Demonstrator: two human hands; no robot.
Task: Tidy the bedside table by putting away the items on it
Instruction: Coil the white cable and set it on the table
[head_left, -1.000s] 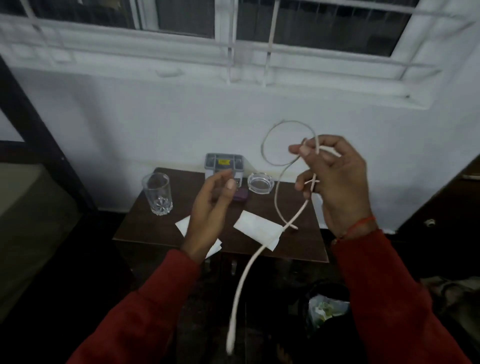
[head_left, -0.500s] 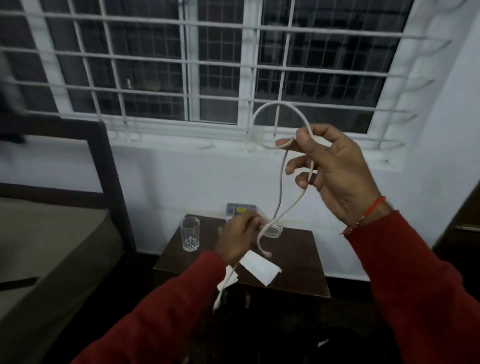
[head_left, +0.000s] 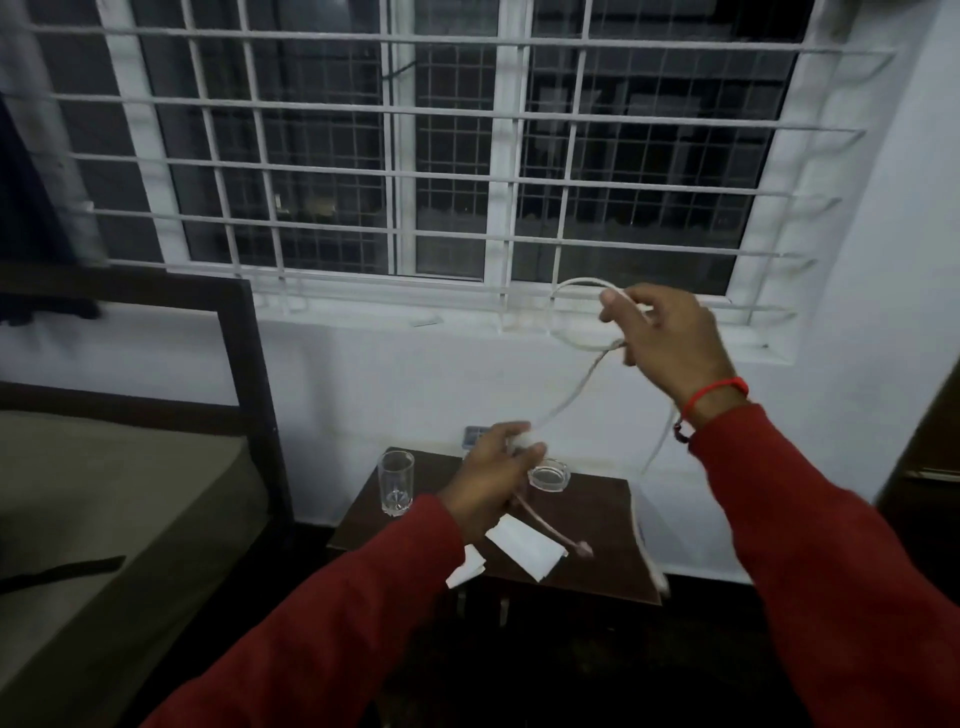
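A white cable (head_left: 569, 392) runs between both my hands in the air above the small brown bedside table (head_left: 597, 566). My right hand (head_left: 667, 343) is raised in front of the window sill and pinches a loop of the cable. My left hand (head_left: 493, 480) grips the cable lower down, over the table; one end hangs below it, another strand drops past the table's right side. On the table stand a drinking glass (head_left: 396, 483), a glass ashtray (head_left: 549, 477), a small grey box (head_left: 474, 437) at the back, and white papers (head_left: 524, 552).
A bed with a dark wooden frame (head_left: 257, 395) stands left of the table. A barred window (head_left: 452, 156) fills the white wall behind. A dark wooden piece of furniture (head_left: 930, 457) is at the right edge.
My left hand has taken hold of the cable and slid up it. My right hand has moved right and keeps the loop. The view has tilted up and back from the table.
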